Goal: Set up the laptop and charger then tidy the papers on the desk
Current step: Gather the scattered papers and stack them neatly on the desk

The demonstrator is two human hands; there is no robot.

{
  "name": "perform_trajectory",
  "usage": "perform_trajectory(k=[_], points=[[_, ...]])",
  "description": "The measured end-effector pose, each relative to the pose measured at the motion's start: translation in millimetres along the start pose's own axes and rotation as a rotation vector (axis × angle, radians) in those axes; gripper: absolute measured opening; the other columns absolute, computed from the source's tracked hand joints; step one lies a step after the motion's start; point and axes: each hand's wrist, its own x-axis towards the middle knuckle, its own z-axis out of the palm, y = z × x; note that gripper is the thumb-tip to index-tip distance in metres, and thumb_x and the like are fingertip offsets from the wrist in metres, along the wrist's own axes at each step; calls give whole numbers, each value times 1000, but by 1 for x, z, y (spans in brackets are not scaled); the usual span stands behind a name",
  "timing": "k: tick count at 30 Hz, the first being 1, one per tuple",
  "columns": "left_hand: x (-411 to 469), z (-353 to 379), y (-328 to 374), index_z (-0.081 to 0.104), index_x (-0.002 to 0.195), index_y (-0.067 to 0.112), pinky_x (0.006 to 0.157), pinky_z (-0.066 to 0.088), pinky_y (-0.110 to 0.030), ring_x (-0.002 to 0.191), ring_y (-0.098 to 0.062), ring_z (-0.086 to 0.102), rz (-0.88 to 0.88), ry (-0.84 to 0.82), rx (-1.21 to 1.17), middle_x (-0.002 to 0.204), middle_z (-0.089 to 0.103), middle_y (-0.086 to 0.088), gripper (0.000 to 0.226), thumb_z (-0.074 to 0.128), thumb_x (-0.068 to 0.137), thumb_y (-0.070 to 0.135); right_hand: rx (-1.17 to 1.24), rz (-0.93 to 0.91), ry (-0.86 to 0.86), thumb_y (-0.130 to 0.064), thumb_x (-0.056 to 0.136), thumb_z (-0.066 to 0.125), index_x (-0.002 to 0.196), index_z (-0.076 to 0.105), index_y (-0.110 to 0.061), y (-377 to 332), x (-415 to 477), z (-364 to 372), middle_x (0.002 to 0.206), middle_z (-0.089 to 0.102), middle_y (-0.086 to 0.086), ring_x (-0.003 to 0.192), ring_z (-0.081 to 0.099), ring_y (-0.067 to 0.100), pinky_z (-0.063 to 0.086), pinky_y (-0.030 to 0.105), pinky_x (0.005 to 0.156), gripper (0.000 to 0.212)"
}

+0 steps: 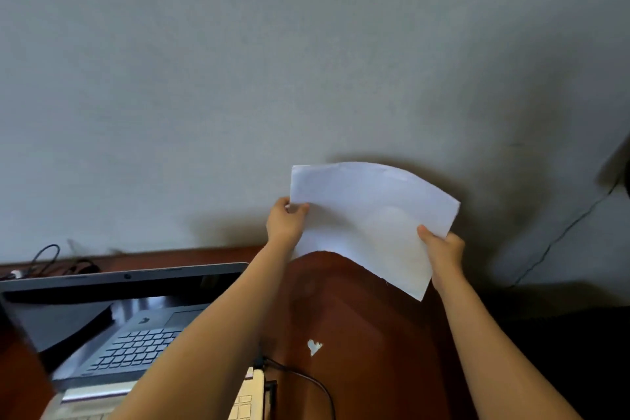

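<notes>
I hold white papers (368, 215) up in the air over the right half of the brown desk (368, 324), in front of the grey wall. My left hand (284, 223) pinches their left edge near the top corner. My right hand (443, 249) grips their lower right edge, thumb on the front. The sheets bow upward in the middle. An open laptop (122, 310) stands at the lower left, its dark screen mirroring the keyboard. A black charger cable (306, 382) runs from the laptop's right side across the desk toward the bottom edge.
A small white scrap (314, 347) lies on the desk below the papers. Cables and a plug (44, 264) sit behind the laptop at the far left. A thin black cord (559, 239) runs down the wall at the right. The desk's right edge drops into dark floor.
</notes>
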Motion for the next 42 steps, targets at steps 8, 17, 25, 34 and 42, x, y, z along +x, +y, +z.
perform_trajectory(k=[8, 17, 25, 34, 42], points=[[5, -96, 62, 54, 78, 15, 59, 37, -23, 75, -20, 45, 253, -1, 84, 74, 49, -1, 13, 53, 90, 15, 156, -13, -105, -7, 88, 62, 117, 57, 4, -45, -40, 51, 121, 60, 17, 92, 57, 26, 45, 34, 81, 31], [3, -236, 58, 55, 95, 11, 80, 45, -35, 88, -24, 53, 222, 192, -1, 97, 57, -8, 8, 57, 89, 16, 207, -91, -331, -2, 88, 61, 115, 59, 3, -80, -122, 139, 119, 61, 17, 92, 57, 24, 47, 35, 82, 28], [-20, -358, 6, 47, 129, 0, 82, 34, -27, 111, -25, 51, 23, 419, -138, 128, 53, -13, 48, 61, 90, 23, 228, -72, -514, -1, 86, 63, 111, 60, 0, -87, -207, 220, 118, 62, 19, 92, 57, 24, 48, 38, 85, 26], [-55, -468, -46, 39, 138, 5, 84, 50, -37, 116, -30, 53, -92, 422, -644, 134, 46, -11, 62, 67, 86, 22, 145, -16, -672, -5, 85, 66, 109, 60, 2, -62, -313, 308, 113, 63, 15, 93, 60, 26, 49, 40, 88, 25], [-91, -524, -103, 52, 118, 10, 93, 50, -45, 107, -30, 59, -63, 540, -598, 117, 61, -9, 41, 71, 82, 16, 100, 105, -805, -9, 87, 65, 115, 59, 3, 1, -412, 369, 111, 62, 12, 92, 58, 25, 48, 35, 85, 31]])
